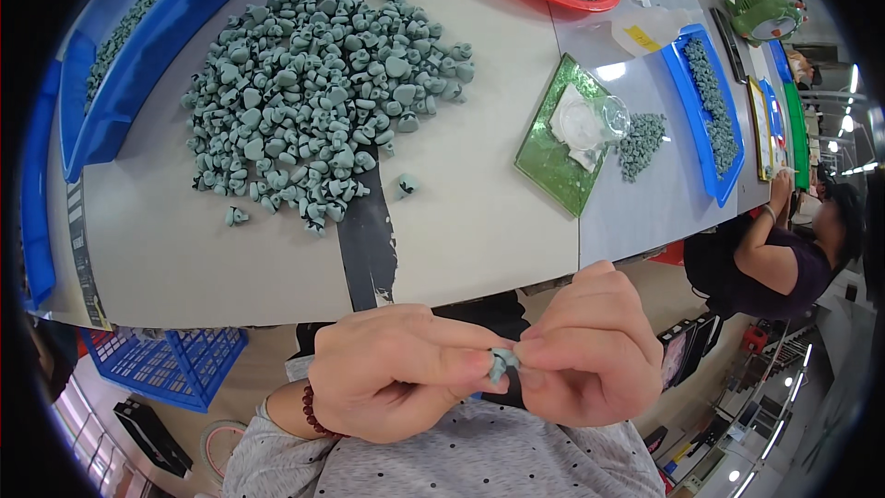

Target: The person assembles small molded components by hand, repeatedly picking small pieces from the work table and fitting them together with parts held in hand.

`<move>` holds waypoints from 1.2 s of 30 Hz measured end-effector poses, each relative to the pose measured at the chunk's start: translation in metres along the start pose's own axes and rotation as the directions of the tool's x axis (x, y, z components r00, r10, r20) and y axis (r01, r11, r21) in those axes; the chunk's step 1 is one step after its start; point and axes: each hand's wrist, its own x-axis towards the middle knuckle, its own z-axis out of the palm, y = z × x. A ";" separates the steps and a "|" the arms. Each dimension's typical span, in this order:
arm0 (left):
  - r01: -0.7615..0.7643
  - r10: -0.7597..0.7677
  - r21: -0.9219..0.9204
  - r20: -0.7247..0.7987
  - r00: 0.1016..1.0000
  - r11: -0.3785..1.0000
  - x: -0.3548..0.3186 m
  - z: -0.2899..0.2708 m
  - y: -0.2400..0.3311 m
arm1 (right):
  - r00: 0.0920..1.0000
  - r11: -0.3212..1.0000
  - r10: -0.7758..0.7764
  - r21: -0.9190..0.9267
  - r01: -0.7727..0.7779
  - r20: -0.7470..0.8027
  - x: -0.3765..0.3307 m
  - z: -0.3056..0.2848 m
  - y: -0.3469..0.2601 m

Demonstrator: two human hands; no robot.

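Observation:
A small grey-green molded piece with dark parts is pinched between my two hands, just in front of the table's near edge. My left hand grips it between thumb and forefinger, the other fingers curled in. From the other side, the thumb and forefinger of my right hand close on the same piece. Beyond them, a large pile of similar grey-green pieces lies on the table, with one loose piece and another apart from it.
A blue tray of pieces stands far left, a red basin at the back. To the right are a green board with a clear jar, small parts and another blue tray. A person sits at right.

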 end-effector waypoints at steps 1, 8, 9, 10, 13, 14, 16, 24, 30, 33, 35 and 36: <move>0.000 0.000 0.001 0.002 1.000 1.000 0.000 -0.001 0.000 | 1.000 0.999 -0.022 -0.043 0.022 -0.007 0.000 0.001 0.000; -0.043 0.039 0.127 0.030 0.999 0.991 0.000 -0.003 0.002 | 0.973 0.934 -0.225 -0.272 0.232 0.057 0.005 -0.004 -0.003; -0.064 0.059 0.135 0.034 0.998 0.989 0.001 -0.003 0.001 | 0.965 0.924 -0.256 -0.278 0.264 0.066 0.005 -0.004 -0.002; -0.066 0.061 0.136 0.034 0.998 0.989 0.001 -0.003 0.000 | 0.955 0.912 -0.286 -0.284 0.295 0.075 0.005 -0.005 -0.001; -0.028 0.026 0.121 0.014 1.000 0.992 0.001 0.000 0.001 | 0.946 0.895 -0.317 -0.310 0.322 0.067 0.006 -0.005 0.001; -0.011 0.010 0.100 0.008 1.000 0.995 0.001 0.000 0.000 | 0.945 0.894 -0.319 -0.310 0.324 0.067 0.006 -0.005 0.001; 0.008 -0.008 0.075 0.003 1.000 0.997 0.001 0.002 0.001 | 0.949 0.878 -0.298 -0.361 0.314 0.099 0.006 -0.007 -0.003; 0.429 -0.488 -0.425 -0.036 0.872 0.797 0.007 0.008 0.008 | 0.994 0.995 -0.089 0.041 0.086 0.060 0.009 -0.008 0.008; 0.471 -0.480 -0.357 0.070 0.874 0.806 0.005 0.005 0.000 | 0.990 0.987 -0.003 0.161 -0.020 0.139 0.004 -0.005 0.005; 0.439 -0.430 -0.316 0.100 0.897 0.841 0.006 0.008 -0.003 | 0.994 0.989 0.032 0.142 -0.046 0.102 0.000 -0.008 0.005; 0.461 -0.450 -0.381 0.124 0.884 0.802 0.005 0.009 -0.002 | 0.997 0.997 0.075 0.035 -0.075 0.022 -0.002 -0.016 0.007; 0.484 -0.476 -0.435 0.136 0.869 0.759 0.003 0.009 -0.003 | 0.995 0.992 0.092 -0.080 -0.094 -0.031 -0.003 -0.023 0.011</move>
